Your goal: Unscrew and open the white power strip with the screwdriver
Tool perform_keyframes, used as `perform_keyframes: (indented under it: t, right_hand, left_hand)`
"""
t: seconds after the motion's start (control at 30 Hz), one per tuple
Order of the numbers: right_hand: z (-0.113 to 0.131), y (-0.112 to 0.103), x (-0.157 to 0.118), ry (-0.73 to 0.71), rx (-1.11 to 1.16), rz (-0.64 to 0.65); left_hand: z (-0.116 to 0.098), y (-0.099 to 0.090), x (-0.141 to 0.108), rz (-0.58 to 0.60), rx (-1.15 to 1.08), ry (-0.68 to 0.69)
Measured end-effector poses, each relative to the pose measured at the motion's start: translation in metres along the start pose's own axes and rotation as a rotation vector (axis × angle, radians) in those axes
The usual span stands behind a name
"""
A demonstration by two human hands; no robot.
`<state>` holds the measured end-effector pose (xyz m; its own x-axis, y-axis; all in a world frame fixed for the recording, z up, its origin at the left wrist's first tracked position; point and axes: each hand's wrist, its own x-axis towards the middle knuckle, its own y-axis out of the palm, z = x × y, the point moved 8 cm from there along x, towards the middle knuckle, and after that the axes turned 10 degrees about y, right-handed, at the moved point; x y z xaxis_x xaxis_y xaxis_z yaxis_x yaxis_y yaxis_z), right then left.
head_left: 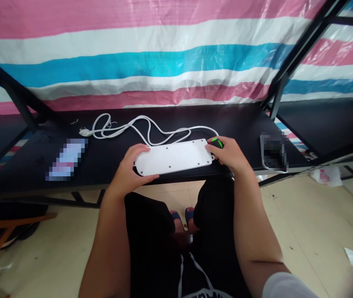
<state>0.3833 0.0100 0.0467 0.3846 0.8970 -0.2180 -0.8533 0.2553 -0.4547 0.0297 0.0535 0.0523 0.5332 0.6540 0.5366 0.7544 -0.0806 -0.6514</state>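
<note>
A white power strip (176, 157) lies with its screw-dotted underside up, near the front edge of the black shelf. My left hand (132, 167) grips its left end, thumb on the near side and fingers on the far side. At the other end, my right hand (226, 152) is closed round a black-and-green handle (217, 143), which looks like a screwdriver's; its shaft is hidden. The right fingertips touch the strip's right end. From the strip a white cord (145, 120) runs in loose loops behind it to a plug (85, 132) at the left.
On the black shelf (238, 118) a blurred phone-like thing (67, 159) lies left and another (274, 153) right. Dark metal posts (280, 93) stand at both sides. A striped plastic sheet (164, 62) hangs behind. Below left is a wooden piece (5, 227).
</note>
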Motion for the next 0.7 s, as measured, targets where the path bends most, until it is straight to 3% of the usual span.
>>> perform_keyframes:
  t: [0.33,0.4,0.47,0.57,0.63,0.7]
  right_hand:
    - [0.000,-0.002,0.001,0.010,0.065,0.007]
    - [0.004,-0.007,0.003,-0.017,0.090,-0.047]
    - [0.021,-0.025,-0.002,-0.094,0.209,-0.189]
    - [0.063,-0.059,-0.023,-0.281,0.575,-0.399]
    - [0.096,-0.075,-0.040,-0.473,0.844,-0.464]
    - [0.123,-0.075,-0.046,-0.582,0.992,-0.434]
  left_hand:
    - [0.000,-0.001,-0.001,0.007,0.001,-0.035]
    - [0.002,0.000,-0.001,0.014,-0.005,-0.053]
    - [0.003,0.001,-0.002,0.021,-0.011,-0.058]
    - [0.003,0.001,-0.001,0.030,-0.018,-0.046]
    - [0.003,0.002,-0.001,0.036,-0.020,-0.050]
    - [0.004,0.002,0.000,0.041,-0.024,-0.065]
